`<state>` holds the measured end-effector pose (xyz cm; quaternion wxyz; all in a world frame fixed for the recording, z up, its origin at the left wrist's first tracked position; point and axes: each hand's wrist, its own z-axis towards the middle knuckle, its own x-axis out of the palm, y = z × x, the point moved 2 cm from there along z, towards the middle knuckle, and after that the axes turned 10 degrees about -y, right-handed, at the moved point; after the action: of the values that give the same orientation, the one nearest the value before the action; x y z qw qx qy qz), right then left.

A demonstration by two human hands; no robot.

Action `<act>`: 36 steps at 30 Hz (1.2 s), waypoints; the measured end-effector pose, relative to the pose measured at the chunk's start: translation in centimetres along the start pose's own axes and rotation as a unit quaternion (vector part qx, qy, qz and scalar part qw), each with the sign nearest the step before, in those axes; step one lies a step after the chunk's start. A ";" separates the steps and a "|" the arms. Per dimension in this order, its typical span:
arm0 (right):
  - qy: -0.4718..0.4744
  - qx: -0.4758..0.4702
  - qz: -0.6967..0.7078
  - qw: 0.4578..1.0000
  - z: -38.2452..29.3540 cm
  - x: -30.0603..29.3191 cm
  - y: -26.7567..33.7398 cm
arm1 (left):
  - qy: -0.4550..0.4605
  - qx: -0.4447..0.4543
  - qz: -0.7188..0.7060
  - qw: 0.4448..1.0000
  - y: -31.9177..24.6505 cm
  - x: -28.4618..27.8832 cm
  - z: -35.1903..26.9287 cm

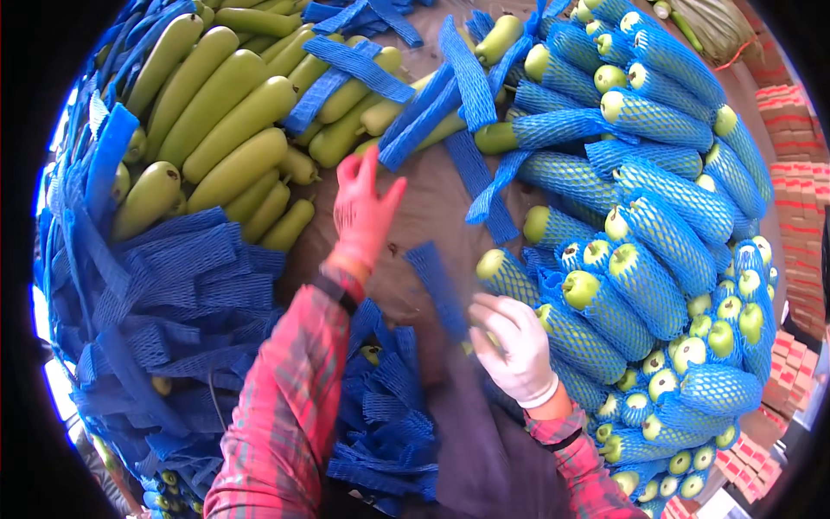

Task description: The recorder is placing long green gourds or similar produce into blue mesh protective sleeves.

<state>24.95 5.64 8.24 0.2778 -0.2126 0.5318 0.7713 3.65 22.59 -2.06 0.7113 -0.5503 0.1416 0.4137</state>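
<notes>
My left hand point(363, 211), in a red glove, reaches over the middle with its fingers apart and nothing in them. Just beyond its fingertips are a blue foam net sleeve point(421, 120) and part of a pale green gourd point(447, 130). My right hand point(515, 347), in a white glove, is curled beside the netted gourds point(583, 334). A bit of green shows between its fingers; whether it grips anything is unclear. A blurred blue foam net sleeve point(438, 285) lies or hangs left of that hand. Bare gourds point(240, 123) are heaped at upper left.
Flat blue foam net sleeves point(194, 285) are piled at left, with more sleeves point(389, 402) near my body. Gourds in blue netting point(674, 188) are stacked along the right. Brown sheeting point(415, 207) covers the surface between. Stacks of cardboard boxes point(794, 227) stand beyond the right edge.
</notes>
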 end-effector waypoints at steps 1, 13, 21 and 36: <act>0.016 0.008 0.008 1.000 0.3 0.8 0.4 | -0.031 0.035 0.046 0.998 0.3 0.6 2.1; 0.013 0.204 0.089 0.975 0.9 4.6 1.2 | 0.275 -0.365 -0.292 0.840 -1.9 -7.8 -7.5; 0.201 0.316 0.206 0.904 -1.5 7.0 1.9 | 0.259 -0.435 -0.411 0.758 -5.3 -13.8 -12.5; 0.232 0.417 0.370 0.797 -1.6 8.5 1.8 | 0.233 -0.495 -0.534 0.645 -1.6 -14.3 -13.1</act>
<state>17.37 5.39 3.70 -0.0986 -0.0359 0.8888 0.4460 -0.66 4.48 3.76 0.3743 -0.8788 -0.2418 -0.1707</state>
